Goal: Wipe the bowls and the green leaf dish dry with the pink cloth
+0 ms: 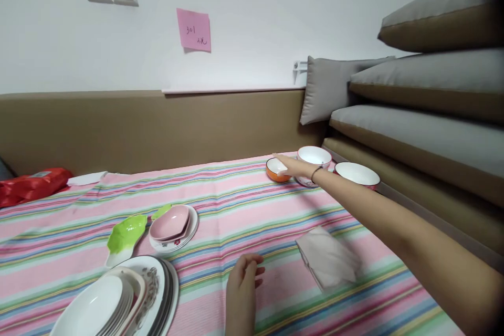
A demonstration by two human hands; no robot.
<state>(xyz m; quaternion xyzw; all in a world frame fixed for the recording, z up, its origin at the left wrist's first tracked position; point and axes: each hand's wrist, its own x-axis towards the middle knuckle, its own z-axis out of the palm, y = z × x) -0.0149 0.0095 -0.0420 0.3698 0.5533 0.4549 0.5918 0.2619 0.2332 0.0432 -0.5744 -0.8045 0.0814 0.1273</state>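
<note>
My right hand [290, 165] reaches far across to a small orange bowl [274, 174] with a white inside. Its fingers are stretched and spread over the bowl's right side; I cannot tell how firmly they touch it. Just right of it stand a white bowl with a red rim [314, 154] and another wide white bowl [357, 172], partly behind the right forearm. Near the front, my left hand [244, 271] hovers over the cloth, empty, its fingers loosely bent and apart. To its right lies a folded greyish cloth [329, 258], slightly blurred.
Stacked plates [151, 294] fill the front left. Behind them are a green leaf-shaped dish [126, 235] and a pink dish [170, 222] on small plates. A red package [35, 186] lies far left. Cushions [425, 131] rise along the right, over a striped tablecloth [232, 205].
</note>
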